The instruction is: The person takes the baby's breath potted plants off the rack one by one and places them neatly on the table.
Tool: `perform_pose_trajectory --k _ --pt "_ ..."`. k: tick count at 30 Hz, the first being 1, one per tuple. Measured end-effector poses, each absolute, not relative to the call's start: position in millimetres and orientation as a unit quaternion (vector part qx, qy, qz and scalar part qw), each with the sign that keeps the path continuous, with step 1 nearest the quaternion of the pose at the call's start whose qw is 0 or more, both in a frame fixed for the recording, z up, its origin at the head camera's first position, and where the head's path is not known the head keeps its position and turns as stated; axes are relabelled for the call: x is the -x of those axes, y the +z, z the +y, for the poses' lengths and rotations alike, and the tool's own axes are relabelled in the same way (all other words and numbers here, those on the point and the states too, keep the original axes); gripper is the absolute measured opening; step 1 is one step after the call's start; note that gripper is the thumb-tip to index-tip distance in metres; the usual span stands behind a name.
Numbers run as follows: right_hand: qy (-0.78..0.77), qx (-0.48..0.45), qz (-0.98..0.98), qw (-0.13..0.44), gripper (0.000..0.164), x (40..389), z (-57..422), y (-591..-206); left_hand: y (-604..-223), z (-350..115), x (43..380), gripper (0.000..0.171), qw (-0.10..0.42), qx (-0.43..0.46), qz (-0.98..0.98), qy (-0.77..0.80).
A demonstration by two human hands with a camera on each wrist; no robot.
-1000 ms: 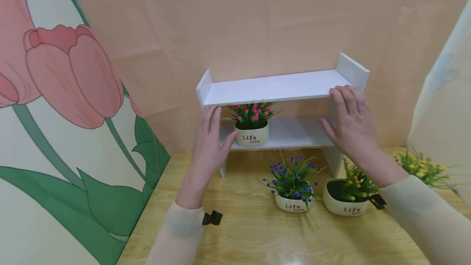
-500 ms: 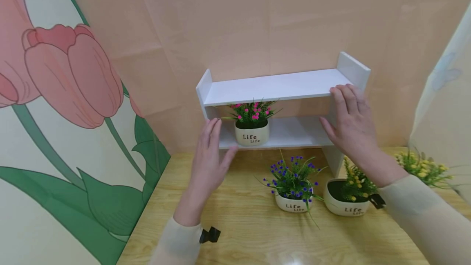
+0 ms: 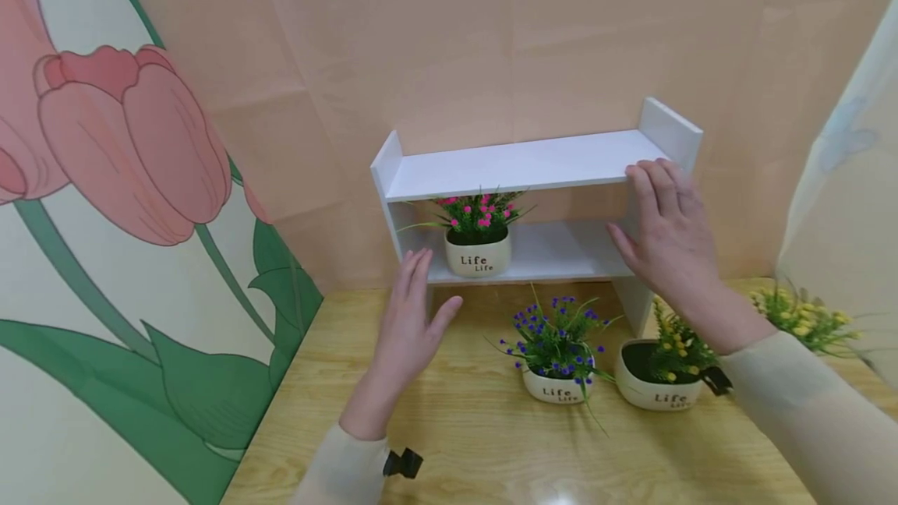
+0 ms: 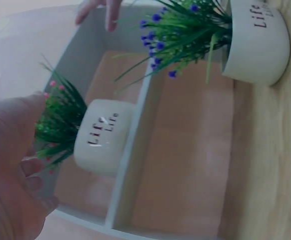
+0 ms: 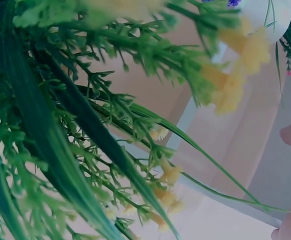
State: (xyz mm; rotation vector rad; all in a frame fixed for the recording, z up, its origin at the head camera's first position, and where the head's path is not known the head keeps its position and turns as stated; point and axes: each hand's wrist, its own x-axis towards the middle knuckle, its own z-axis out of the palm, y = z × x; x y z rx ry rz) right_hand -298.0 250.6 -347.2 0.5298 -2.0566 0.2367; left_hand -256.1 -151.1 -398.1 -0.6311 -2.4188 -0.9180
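A white two-tier shelf stands on the wooden table against the back wall. On its lower board, toward the left, sits a white "Life" pot with pink flowers. My left hand, fingers extended and thumb spread, is held in front of the shelf's lower left, holding nothing. At the upper right, my right hand rests its fingertips on the front edge of the top board, thumb pointing inward below it. In the right wrist view, yellow flowers cover much of the scene; only part of the right hand shows.
A pot with blue flowers stands on the table before the shelf. Right of it is a yellow-flowered pot, under my right forearm. More yellow flowers show farther right. A tulip-painted panel borders the left side.
My left hand has left the top board's left front edge and moved down to below the lower board's level. The right hand stays at the top board; the pots have not moved.
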Motion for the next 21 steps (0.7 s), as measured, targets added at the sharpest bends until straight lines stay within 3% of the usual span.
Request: perform_pose_trajectory --k 8,21 --pt "0.089 -0.216 -0.848 0.475 0.087 296 250 -346 -405 -144 270 0.097 0.175 0.197 -0.882 -0.390" --pt "0.097 -0.217 -0.844 0.480 0.085 296 250 -347 -397 -126 306 0.105 0.146 0.175 -0.871 -0.435"
